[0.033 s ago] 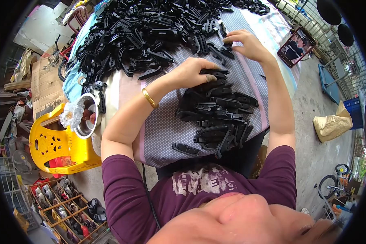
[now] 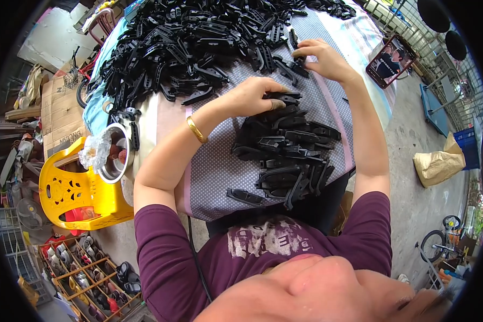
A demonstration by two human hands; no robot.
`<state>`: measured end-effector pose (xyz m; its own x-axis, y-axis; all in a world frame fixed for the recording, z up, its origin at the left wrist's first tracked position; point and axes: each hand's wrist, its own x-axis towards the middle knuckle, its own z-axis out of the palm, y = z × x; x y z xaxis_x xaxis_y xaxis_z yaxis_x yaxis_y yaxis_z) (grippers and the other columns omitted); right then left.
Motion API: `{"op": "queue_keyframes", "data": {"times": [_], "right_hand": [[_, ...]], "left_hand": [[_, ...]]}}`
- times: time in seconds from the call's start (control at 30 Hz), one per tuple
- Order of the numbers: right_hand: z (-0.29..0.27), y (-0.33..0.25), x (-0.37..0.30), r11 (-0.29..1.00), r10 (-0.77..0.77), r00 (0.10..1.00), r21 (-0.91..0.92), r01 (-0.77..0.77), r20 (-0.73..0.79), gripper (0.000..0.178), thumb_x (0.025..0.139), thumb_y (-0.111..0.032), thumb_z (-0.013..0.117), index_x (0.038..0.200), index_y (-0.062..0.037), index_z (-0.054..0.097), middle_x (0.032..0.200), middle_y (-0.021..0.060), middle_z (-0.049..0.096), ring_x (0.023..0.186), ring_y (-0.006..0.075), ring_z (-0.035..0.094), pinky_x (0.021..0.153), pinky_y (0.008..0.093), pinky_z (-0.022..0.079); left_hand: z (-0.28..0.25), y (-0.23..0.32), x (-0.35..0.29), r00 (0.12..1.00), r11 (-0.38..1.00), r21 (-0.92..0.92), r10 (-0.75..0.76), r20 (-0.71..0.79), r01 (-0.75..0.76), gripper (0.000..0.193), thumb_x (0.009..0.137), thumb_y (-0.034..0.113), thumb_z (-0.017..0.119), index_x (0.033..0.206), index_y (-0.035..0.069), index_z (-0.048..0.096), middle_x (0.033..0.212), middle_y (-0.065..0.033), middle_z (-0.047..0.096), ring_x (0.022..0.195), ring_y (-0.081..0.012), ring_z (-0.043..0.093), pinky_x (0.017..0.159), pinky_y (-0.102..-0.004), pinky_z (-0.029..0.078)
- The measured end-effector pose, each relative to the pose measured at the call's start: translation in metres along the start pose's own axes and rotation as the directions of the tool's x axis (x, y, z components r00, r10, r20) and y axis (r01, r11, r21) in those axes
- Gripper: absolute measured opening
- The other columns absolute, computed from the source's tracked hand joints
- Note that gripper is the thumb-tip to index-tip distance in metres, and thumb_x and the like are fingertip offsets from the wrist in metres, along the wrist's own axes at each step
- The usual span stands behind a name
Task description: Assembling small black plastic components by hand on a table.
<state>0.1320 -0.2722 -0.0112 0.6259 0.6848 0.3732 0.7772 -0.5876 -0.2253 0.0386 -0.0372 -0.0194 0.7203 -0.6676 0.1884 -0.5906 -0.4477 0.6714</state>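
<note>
My left hand (image 2: 255,96) is closed, thumb and fingers around a black plastic part (image 2: 288,98) at the far end of the small pile. Farther right, my right hand (image 2: 324,58) pinches another slim black plastic part (image 2: 293,38) by the edge of the big heap; its fingers partly cover it. The small pile of similar black parts (image 2: 290,139) lies on the dotted cloth nearest me, with one part (image 2: 245,197) apart at its near left. A large heap of the same parts (image 2: 198,40) covers the far side of the table.
On the left stand a yellow plastic chair (image 2: 64,185) and a metal bowl (image 2: 115,169) with a clear plastic bag and round reddish things. A phone (image 2: 390,61) with a lit screen is propped at the table's right side. A brown sack (image 2: 440,163) sits on the floor.
My right hand has shifted very slightly left, and the slim part in its fingers has moved with it. My left hand looks almost still.
</note>
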Motion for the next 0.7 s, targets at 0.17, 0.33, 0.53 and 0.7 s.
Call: {"op": "queue_keyframes", "data": {"times": [0.17, 0.33, 0.53, 0.7], "right_hand": [[0.007, -0.001, 0.001, 0.992, 0.090, 0.996, -0.082, -0.091, -0.009, 0.021, 0.070, -0.010, 0.066, 0.091, -0.0095, 0.065, 0.095, 0.0034, 0.064, 0.097, 0.0229, 0.054, 0.086, 0.0323, 0.044], [0.004, -0.013, 0.011, 0.939, 0.218, 0.958, 0.309, -0.153, -0.188, 0.022, 0.081, -0.014, 0.063, 0.100, -0.0039, 0.062, 0.081, 0.0050, 0.064, 0.074, 0.0164, 0.059, 0.068, 0.0265, 0.048], [0.004, -0.063, 0.021, 0.915, 0.153, 0.869, 0.399, 0.055, -0.471, 0.021, 0.083, -0.014, 0.062, 0.098, 0.0003, 0.062, 0.082, 0.0064, 0.061, 0.073, 0.0143, 0.057, 0.064, 0.0250, 0.047], [0.009, -0.093, 0.015, 0.978, -0.182, 0.927, 0.037, 0.205, -0.329, 0.035, 0.075, -0.014, 0.069, 0.107, -0.0036, 0.060, 0.098, 0.0091, 0.061, 0.091, 0.0234, 0.057, 0.078, 0.0327, 0.046]], "left_hand": [[-0.008, 0.008, 0.004, 0.965, 0.946, -0.239, -0.177, 0.194, 0.221, 0.034, 0.085, 0.030, 0.060, 0.105, 0.003, 0.063, 0.091, -0.0114, 0.064, 0.083, -0.0206, 0.059, 0.076, -0.0305, 0.046], [-0.005, 0.004, 0.010, 0.926, 0.868, -0.453, -0.321, -0.200, 0.203, 0.040, 0.087, 0.025, 0.059, 0.116, -0.002, 0.054, 0.095, -0.0063, 0.063, 0.079, -0.0104, 0.058, 0.067, -0.0234, 0.048], [-0.009, 0.006, 0.009, 0.880, 0.465, -0.884, -0.395, -0.265, -0.058, 0.041, 0.088, 0.026, 0.058, 0.115, -0.003, 0.052, 0.100, -0.0132, 0.061, 0.082, -0.0175, 0.062, 0.074, -0.0281, 0.053], [-0.020, 0.015, 0.007, 0.843, 0.360, -0.931, -0.519, -0.145, 0.061, 0.030, 0.093, 0.021, 0.047, 0.109, -0.004, 0.054, 0.094, -0.0132, 0.062, 0.083, -0.0198, 0.064, 0.078, -0.0317, 0.054]]}}
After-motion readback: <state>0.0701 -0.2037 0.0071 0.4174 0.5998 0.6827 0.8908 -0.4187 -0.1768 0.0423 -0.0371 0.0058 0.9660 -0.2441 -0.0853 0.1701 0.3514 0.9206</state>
